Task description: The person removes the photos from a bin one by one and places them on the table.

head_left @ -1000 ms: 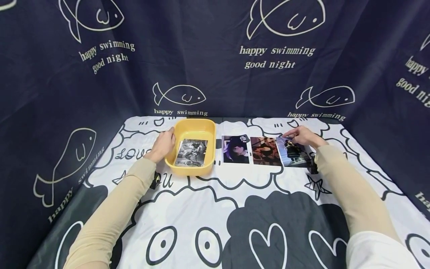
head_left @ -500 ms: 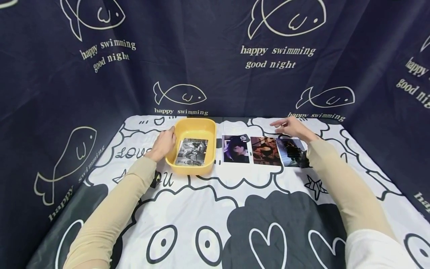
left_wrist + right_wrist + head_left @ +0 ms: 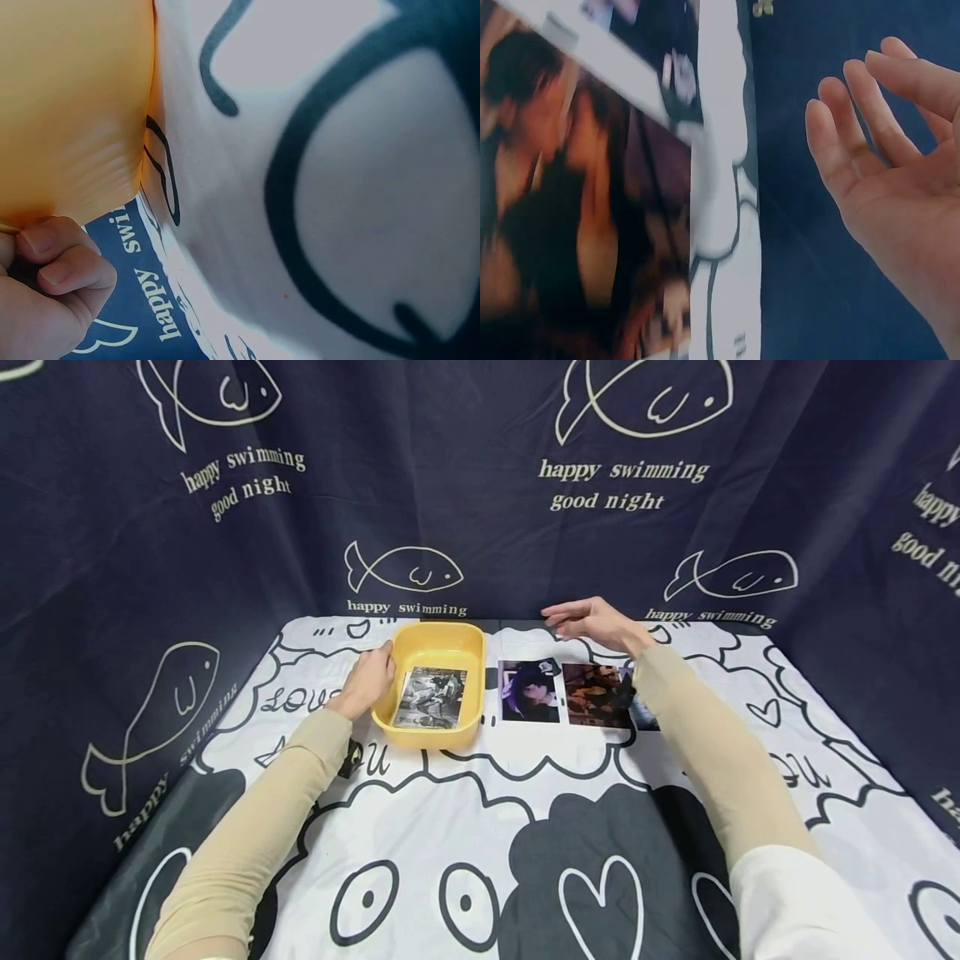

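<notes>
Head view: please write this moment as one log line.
left hand grips yellow tub | right hand holds nothing | black-and-white photo in tub

Head view: farthest photo point(image 3: 647, 717), at 3 o'clock from yellow tub point(image 3: 427, 742), mostly hidden by right sleeve point(image 3: 720, 752); sliver shows. Dark thing point(image 3: 350, 760), 6 o'clock from left hand point(image 3: 367, 679), partly behind left sleeve point(image 3: 262, 818), too small to tell. Figures in black-and-white photo point(image 3: 431, 693) too small. Left wrist view: left hand cut off at 8 o'clock, yellow tub at 10. Right wrist view: brown photo point(image 3: 585, 210) blurred, cut off at 9; right hand point(image 3: 900, 176) at 3.
</notes>
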`<state>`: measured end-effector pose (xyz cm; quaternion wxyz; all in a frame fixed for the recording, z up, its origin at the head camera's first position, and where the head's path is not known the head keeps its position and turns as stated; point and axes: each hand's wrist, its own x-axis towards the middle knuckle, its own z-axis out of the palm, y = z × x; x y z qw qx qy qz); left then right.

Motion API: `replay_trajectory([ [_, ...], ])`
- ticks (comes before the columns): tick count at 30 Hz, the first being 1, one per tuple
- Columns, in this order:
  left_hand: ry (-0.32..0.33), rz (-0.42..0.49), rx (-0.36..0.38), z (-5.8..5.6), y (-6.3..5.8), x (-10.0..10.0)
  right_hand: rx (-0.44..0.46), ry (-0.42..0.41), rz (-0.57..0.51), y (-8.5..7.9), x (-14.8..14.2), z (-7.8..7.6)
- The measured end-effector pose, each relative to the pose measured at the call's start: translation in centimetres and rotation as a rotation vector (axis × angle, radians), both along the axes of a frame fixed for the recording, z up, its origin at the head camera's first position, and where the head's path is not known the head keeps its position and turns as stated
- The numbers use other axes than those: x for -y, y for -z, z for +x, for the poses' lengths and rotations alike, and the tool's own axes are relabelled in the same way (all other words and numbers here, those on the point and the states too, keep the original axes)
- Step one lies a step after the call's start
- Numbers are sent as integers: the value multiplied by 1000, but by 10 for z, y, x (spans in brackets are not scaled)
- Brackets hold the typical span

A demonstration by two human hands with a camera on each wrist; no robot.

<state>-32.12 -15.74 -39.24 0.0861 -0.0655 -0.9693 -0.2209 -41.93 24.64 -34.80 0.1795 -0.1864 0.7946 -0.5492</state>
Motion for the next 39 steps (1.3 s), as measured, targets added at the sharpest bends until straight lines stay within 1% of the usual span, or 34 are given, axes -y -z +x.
replay_trajectory([
  [4, 8, 4, -1, 0, 0, 0, 12, -44, -9, -2, 28, -3],
  [9, 8, 15, 3, 1, -2, 0, -17, -117, -7, -8, 64, -4],
  [14, 7, 23, 10, 0, 0, 1, -19, -199, 4, -9, 101, -3],
  [18, 11, 23, 6, 0, 1, 2, -50, -279, 24, -9, 128, -1],
  [20, 11, 25, 3, 0, 0, 3, -78, -312, 36, -9, 139, 0],
  [23, 8, 33, 10, -1, 0, 2, -93, -336, 56, -7, 153, 0],
  [28, 12, 45, 28, -2, 2, 1, -124, -344, 167, -1, 172, 1],
  [30, 8, 43, 22, -3, 2, 1, -141, -351, 218, 0, 179, 3],
  [36, 5, 40, 0, -4, 2, 1, -165, -339, 349, 1, 195, 5],
  [39, 2, 50, 8, -3, 2, 2, -168, -353, 404, 3, 200, 4],
])
